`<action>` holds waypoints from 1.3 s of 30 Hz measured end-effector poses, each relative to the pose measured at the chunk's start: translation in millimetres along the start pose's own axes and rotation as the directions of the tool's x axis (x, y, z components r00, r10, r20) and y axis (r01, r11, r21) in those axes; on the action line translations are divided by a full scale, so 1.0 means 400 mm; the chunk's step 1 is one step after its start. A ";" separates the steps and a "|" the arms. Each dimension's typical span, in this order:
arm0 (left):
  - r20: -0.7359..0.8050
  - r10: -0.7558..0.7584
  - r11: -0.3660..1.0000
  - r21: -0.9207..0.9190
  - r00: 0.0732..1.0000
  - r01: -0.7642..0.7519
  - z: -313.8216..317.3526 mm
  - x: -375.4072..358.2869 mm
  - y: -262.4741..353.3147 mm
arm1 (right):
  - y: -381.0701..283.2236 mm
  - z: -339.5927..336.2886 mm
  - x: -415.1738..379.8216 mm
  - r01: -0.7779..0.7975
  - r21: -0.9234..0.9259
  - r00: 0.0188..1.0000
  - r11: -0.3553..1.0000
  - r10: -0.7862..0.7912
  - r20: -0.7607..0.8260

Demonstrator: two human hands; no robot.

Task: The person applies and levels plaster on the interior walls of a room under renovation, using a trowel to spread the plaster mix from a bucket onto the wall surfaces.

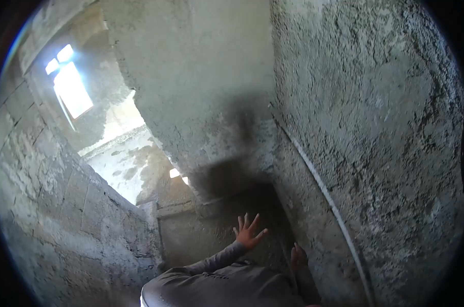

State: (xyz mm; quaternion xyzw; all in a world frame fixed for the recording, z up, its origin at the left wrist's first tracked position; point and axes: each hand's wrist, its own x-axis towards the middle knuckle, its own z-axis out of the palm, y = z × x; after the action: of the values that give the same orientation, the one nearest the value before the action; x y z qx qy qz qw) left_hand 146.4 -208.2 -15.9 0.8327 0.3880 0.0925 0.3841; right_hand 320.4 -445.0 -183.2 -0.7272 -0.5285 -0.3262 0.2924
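Observation:
My left hand (249, 236) reaches forward over the dark floor (196, 235), open, with its fingers spread and nothing in it. To its right, my right hand (298, 257) is in shadow close to the rough wall (360, 112). One finger of it points up; the other fingers are dim, and I cannot tell whether they hold anything. Both arms come from a grey long-sleeved shirt (221, 286) at the bottom of the view.
A pale pipe or cord (324, 192) runs down along the right wall. Ahead stands a smoother plastered wall (196, 66), with dark blurred patches low on it. A block wall (78, 204) is at left. Beyond an opening, a bright window (73, 92) shows.

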 end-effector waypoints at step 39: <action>-0.308 0.246 0.829 -0.424 0.919 -0.364 -0.069 -0.168 0.083 | -0.131 -0.188 0.466 -0.780 0.600 0.626 -0.179 -0.210 0.751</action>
State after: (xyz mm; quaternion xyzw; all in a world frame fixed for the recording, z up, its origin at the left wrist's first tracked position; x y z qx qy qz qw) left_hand 107.1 -254.3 36.6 0.7476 0.2580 0.3449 0.5055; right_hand 300.3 -380.8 13.4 -0.4334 -0.4302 0.5312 0.5873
